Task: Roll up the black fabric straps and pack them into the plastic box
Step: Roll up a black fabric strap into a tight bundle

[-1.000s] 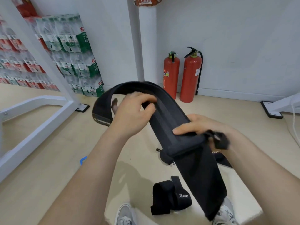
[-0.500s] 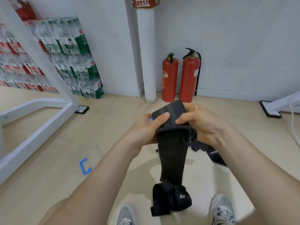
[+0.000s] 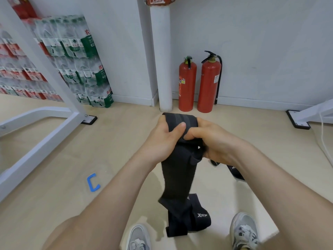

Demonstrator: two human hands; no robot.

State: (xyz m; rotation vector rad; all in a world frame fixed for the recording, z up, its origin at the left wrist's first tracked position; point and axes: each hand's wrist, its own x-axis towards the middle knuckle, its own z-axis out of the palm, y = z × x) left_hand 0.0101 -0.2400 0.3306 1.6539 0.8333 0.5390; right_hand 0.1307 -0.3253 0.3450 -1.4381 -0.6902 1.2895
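Extinguishers (image 3: 187, 83) against wall (image 3: 261, 51), behind held strap (image 3: 177, 170); second strap (image 3: 199, 220) below it.

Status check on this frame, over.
Left grip and right grip hold strap at rolled top. Tail hangs loose. Second strap lies below. No box in view.

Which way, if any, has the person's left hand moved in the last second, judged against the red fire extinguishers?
Yes. The left hand, gripping the black fabric strap, moved right, ending nearly below the red fire extinguishers.
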